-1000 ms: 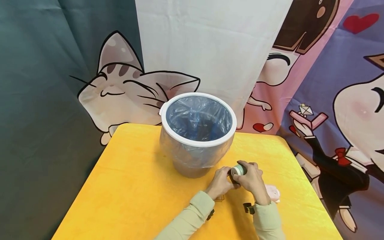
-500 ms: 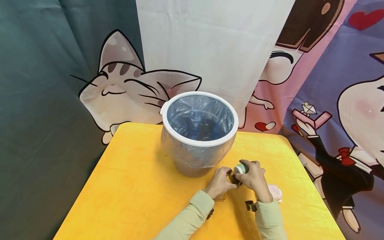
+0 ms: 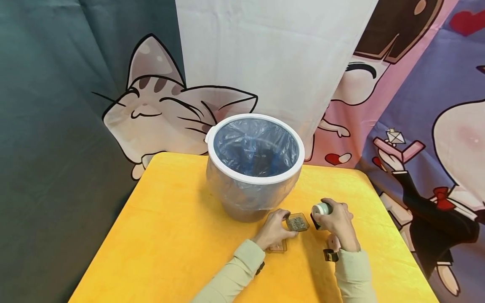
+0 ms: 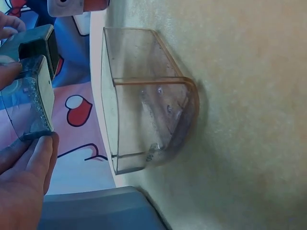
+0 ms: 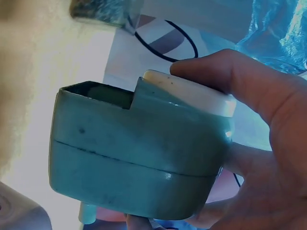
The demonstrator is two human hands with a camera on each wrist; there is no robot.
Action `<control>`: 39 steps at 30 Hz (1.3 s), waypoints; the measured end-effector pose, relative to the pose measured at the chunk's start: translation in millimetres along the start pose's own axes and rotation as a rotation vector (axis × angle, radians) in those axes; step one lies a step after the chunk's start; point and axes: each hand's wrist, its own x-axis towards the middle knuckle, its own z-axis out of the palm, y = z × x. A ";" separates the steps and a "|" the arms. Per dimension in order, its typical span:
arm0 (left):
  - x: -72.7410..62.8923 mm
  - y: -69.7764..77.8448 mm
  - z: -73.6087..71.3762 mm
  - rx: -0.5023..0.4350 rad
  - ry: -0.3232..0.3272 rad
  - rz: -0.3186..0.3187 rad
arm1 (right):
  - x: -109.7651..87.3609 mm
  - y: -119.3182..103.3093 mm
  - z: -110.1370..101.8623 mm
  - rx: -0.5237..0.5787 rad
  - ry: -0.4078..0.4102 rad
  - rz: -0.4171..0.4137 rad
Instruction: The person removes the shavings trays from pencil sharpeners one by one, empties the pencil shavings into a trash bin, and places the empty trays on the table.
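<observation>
My left hand (image 3: 275, 229) pinches a small clear drawer (image 3: 298, 223) by its sides, thumb and fingers at opposite edges. Grey-green, crumbly shavings lie in the drawer, also visible against its clear wall in the left wrist view. My right hand (image 3: 342, 223) grips a green pencil sharpener (image 5: 134, 148) with a white round end. A dark, hollow slot opens in the sharpener's body, and a small peg sticks out beneath. The drawer and the sharpener are apart. Below my left hand, a second clear drawer (image 4: 148, 96) rests on the table with a few specks inside.
A bin with a white rim (image 3: 256, 180) and a clear plastic liner stands on the yellow table (image 3: 170, 219), just beyond my left hand. A pink object (image 3: 333, 243) sits partly behind my right wrist. Printed cartoon curtains (image 3: 265, 50) hang behind the table.
The sharpener and drawer, close together earlier, are now separated. My right hand has moved right with the sharpener, and the drawer with its shavings shows in my left hand.
</observation>
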 end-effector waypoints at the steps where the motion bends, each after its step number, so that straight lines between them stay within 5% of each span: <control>1: -0.3 -0.4 -0.3 -0.004 0.006 -0.001 | 1.3 1.0 0.6 -0.003 -0.001 0.007; 16: -4.7 -6.2 -9.0 0.049 0.040 0.019 | 17.2 21.5 7.7 -0.010 0.008 0.041; 39: -10.4 -11.4 -20.3 0.008 0.027 0.032 | 26.5 51.5 14.3 -0.011 -0.007 0.130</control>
